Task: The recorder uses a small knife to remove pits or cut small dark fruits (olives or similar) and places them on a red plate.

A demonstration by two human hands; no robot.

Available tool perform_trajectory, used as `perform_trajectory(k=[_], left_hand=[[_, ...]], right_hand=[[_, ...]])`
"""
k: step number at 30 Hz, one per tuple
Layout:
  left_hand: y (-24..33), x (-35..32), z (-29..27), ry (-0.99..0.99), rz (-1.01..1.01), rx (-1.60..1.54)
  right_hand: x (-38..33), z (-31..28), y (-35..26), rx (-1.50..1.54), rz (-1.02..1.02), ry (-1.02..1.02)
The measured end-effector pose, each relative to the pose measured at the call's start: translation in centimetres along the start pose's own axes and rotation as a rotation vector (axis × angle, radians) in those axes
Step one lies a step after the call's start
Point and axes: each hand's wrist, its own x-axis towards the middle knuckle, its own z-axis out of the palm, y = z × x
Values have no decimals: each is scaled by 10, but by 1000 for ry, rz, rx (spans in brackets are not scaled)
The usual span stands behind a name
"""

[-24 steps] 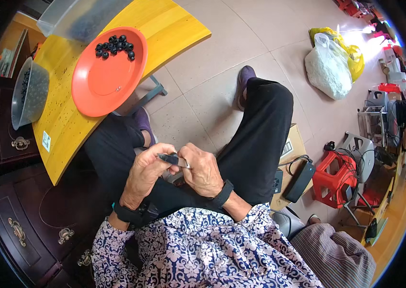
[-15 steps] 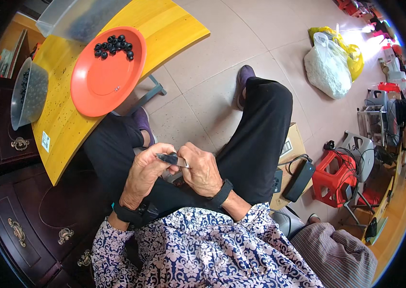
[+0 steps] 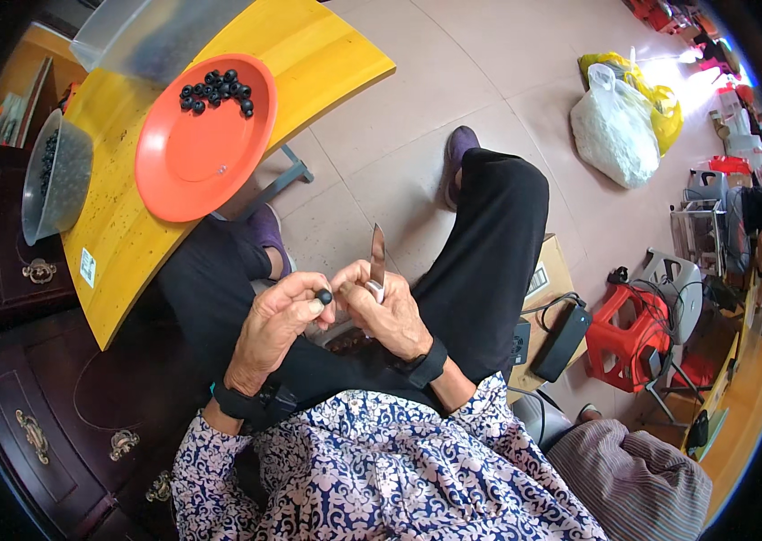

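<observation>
The left hand (image 3: 277, 329) pinches a small, hard-looking, probably slippery black bead (image 3: 324, 296); right hand (image 3: 390, 311) fingers are clamped on the knife (image 3: 377, 257) handle.

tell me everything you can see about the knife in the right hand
The small knife with a narrow silver metal blade stands nearly upright, tip pointing away from the person, above their lap. The right hand grips it low, hiding the handle. The blade looks bare and touches nothing else; the left hand pinches a small black round piece just beside it.
</observation>
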Motion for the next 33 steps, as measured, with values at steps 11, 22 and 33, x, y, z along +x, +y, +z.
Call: perform_trajectory(k=[11,22,33], left_hand=[[10,-2,3,15,-14,254],[84,-45,-40,198,167,618],[305,-69,-229,1149,603,855]], right_hand=[[6,4,7,-91,-34,-55],[11,-1,37,-238,152,60],[22,-1,44,-191,157,33]])
